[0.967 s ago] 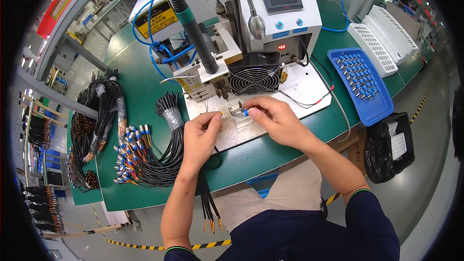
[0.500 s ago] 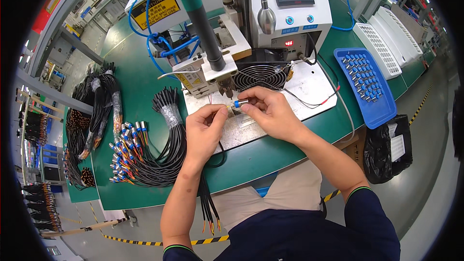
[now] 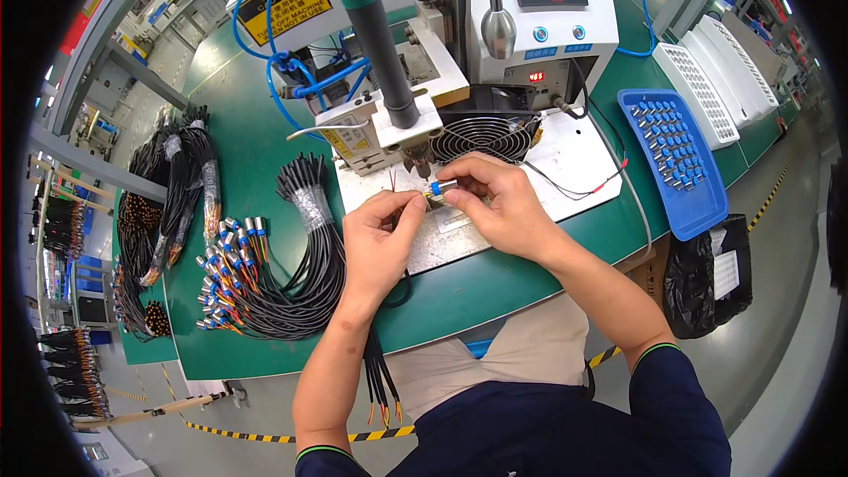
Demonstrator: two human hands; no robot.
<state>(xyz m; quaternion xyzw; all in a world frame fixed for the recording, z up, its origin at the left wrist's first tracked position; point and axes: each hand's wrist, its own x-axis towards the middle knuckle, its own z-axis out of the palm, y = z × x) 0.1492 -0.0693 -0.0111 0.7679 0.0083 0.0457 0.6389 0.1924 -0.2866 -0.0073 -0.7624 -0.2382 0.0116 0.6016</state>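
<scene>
My right hand [image 3: 496, 208] pinches a small silver cylindrical connector [image 3: 443, 186] with a blue ring. It lies roughly level under the pointed tip of a soldering machine [image 3: 418, 157]. My left hand [image 3: 382, 234] is closed, thumb against forefinger, on thin coloured wires that meet the connector's blue end. Whether the wires touch its pins is too small to tell. Black cables [image 3: 375, 371] with bared coloured ends hang below my left wrist. To the left lies a bundle of black cables [image 3: 311, 209], with silver-and-blue connectors [image 3: 231, 256] on their wire ends.
Behind my hands stands a black fan [image 3: 481, 137] on a white plate. A white control box [image 3: 552, 35] with a screen is at the back. Right of it sits a blue tray [image 3: 704, 212] of loose connectors, beside white perforated racks [image 3: 698, 88]. More cable bundles [image 3: 177, 168] lie far left.
My view has shifted slightly, and the machine appears a little lower and to the right. Both hands keep their grip on the wires and the connector, almost in the same place.
</scene>
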